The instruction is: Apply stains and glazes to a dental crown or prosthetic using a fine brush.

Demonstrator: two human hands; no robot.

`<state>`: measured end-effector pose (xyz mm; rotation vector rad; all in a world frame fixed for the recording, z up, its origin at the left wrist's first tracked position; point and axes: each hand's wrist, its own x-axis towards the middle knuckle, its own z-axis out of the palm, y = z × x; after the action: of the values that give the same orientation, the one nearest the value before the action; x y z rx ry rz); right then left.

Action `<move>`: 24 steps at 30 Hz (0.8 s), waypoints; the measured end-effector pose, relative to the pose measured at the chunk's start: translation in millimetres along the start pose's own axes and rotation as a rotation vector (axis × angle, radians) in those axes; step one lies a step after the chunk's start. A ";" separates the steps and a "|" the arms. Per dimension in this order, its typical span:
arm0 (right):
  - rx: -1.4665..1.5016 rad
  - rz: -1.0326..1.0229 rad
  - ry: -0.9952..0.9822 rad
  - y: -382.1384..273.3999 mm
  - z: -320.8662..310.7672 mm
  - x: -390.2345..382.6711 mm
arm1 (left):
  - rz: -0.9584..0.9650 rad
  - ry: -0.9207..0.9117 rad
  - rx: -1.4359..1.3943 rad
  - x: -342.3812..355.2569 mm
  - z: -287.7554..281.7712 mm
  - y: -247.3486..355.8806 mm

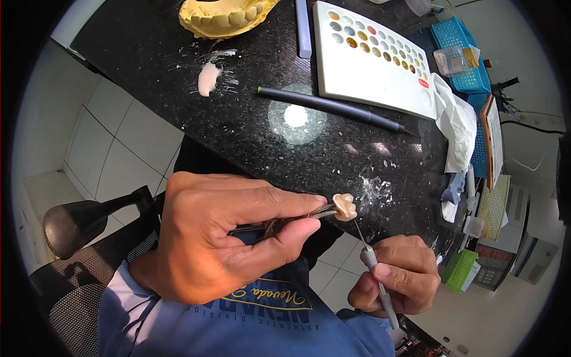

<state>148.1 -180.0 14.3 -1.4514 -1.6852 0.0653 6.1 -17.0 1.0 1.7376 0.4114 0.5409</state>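
My left hand [217, 238] pinches a pair of metal tweezers [325, 212] between thumb and forefinger. In the tips of the tweezers sits a small cream-and-pink dental crown piece [344, 207], raised over the near edge of the black speckled worktop [232, 128]. My right hand [407, 271] grips a slim metal dental hand instrument [385, 297] like a pen. Its thin tip points up to the lower right side of the crown piece; whether it touches cannot be made out.
A dark-handled brush [327, 107] lies beyond my hands, before a white palette [369, 89] with coloured wells. Farther left are a pale pink paste smear [208, 80] and a yellow dental model [223, 21]. Crumpled tissue [455, 131] and blue baskets [476, 80] stand right; a chair armrest [74, 229] is left.
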 end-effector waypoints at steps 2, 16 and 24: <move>0.002 -0.006 0.014 1.0 1.2 0.2 | 0.002 0.002 0.004 -0.3 0.2 0.2; -0.008 0.104 0.169 -5.3 5.9 -0.3 | 0.002 0.005 0.036 0.1 0.4 2.3; -0.025 0.070 0.183 -3.4 7.5 0.5 | 0.016 0.015 0.041 0.4 0.7 1.1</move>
<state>140.8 -177.1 11.9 -1.4883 -1.4920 -0.0487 6.8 -17.6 2.1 1.7784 0.4220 0.5600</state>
